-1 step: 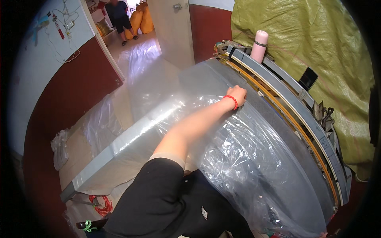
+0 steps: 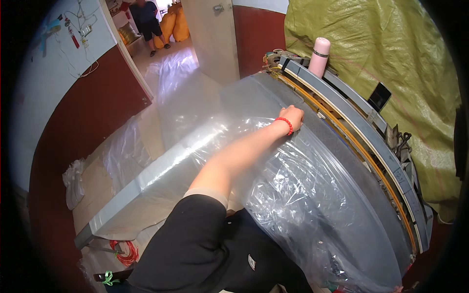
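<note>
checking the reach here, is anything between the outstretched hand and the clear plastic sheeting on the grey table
Nothing visible does. The hand with the red bead bracelet already rests directly on the clear plastic sheeting near the long grey and yellow bar at the table's far edge. The pink cylindrical bottle stands beyond that bar, apart.

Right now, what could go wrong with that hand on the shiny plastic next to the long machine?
The left hand presses the clear plastic sheet right beside the long metal bar, so fingers might get nipped there. The red bead bracelet could snag on the sheet. The pink bottle stands upright on the bar's edge and might topple if the table gets bumped.
</note>
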Demonstrator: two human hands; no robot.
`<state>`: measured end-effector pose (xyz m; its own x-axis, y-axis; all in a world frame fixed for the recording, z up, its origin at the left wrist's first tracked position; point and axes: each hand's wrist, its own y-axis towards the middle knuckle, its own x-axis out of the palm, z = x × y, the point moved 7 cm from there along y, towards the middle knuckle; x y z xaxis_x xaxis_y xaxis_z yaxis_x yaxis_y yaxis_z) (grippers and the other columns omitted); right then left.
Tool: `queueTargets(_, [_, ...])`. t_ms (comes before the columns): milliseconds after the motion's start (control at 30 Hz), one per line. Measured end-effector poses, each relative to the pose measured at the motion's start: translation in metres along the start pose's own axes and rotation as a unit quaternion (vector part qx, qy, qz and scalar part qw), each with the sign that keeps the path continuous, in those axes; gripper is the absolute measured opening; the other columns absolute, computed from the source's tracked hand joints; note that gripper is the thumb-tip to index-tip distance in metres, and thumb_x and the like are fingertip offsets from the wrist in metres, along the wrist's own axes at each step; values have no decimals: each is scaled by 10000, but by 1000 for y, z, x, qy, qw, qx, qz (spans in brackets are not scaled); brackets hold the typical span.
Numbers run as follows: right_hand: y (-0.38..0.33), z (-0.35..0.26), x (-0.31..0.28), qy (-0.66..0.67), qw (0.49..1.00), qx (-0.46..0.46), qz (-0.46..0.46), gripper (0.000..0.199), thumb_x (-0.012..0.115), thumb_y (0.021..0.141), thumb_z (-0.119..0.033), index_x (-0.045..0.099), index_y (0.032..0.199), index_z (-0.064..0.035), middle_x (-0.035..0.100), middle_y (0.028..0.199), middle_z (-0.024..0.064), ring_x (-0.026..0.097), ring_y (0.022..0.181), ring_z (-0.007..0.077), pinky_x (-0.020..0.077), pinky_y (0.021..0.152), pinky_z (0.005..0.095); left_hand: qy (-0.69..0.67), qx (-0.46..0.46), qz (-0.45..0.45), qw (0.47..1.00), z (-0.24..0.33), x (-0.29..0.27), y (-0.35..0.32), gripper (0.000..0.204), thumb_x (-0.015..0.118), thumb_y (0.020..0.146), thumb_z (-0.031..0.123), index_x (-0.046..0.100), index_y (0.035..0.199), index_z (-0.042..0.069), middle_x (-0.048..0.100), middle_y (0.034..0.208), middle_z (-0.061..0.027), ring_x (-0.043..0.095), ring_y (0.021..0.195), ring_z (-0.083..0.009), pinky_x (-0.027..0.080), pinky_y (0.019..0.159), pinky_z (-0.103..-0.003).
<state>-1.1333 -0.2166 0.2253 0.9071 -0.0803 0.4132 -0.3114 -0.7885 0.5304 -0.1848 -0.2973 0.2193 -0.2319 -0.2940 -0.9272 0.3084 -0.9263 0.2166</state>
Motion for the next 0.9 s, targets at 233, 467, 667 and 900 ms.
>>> queueTargets(233, [-2, -5, -34, -438, 867, -60, 228, 276, 601, 696, -205, 594, 720, 70, 573, 707, 145, 507, 649, 250, 423, 603, 381, 3, 3, 8, 1000, -1, 1, 2, 108, 618, 712, 199, 614, 767, 106, 621, 790, -65, 534, 896, -250, 432, 760, -403])
queueTargets(467, [6, 12, -52, -216, 966, -52, 130, 279, 608, 688, -213, 591, 703, 65, 560, 682, 142, 504, 644, 251, 422, 605, 380, -11, -5, 3, 1000, -2, 3, 3, 104, 622, 711, 185, 610, 767, 98, 619, 804, -74, 526, 911, -254, 441, 756, -385])
queueTargets(667, [6, 10, -54, -221, 967, -36, 124, 267, 586, 692, -200, 595, 706, 67, 563, 692, 141, 506, 650, 252, 424, 609, 376, -35, -2, 13, 999, 0, -2, 1, 118, 623, 712, 175, 601, 790, 88, 617, 810, -79, 523, 913, -264, 443, 755, -376])
queueTargets(900, [-1, 0, -61, -450, 857, -51, 248, 291, 584, 683, -232, 612, 727, 54, 568, 710, 153, 515, 668, 255, 435, 627, 389, -16, 5, -2, 1000, 2, -1, -2, 110, 605, 715, 167, 605, 798, 95, 620, 801, -74, 532, 897, -259, 457, 733, -380])
